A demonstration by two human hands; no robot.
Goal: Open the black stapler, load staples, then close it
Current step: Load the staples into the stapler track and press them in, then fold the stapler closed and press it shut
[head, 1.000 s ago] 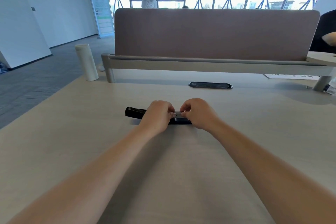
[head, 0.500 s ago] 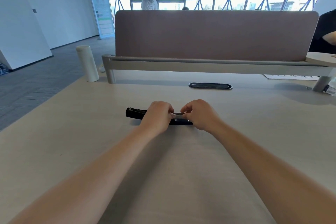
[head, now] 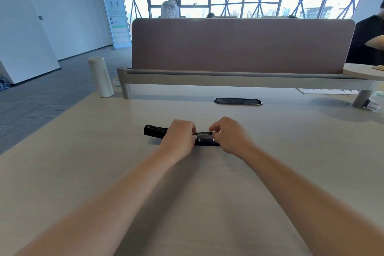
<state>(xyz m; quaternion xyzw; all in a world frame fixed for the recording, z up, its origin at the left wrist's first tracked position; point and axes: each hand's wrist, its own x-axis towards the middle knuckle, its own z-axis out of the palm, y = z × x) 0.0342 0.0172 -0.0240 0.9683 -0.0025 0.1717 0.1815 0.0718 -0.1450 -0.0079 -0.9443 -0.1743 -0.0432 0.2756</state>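
Since a second ago our right hand (head: 229,136) has drawn slightly away from the left hand (head: 180,137), baring a little more of the grey metal channel of the stapler (head: 154,131), which lies flat mid-table (head: 83,172); we judge loading is under way, not closing. Both hands are curled, fingertips pinching at the channel, probably seating staples, though none show clearly. The banner (head: 116,16) and the paper (head: 328,91) carry print too small to read
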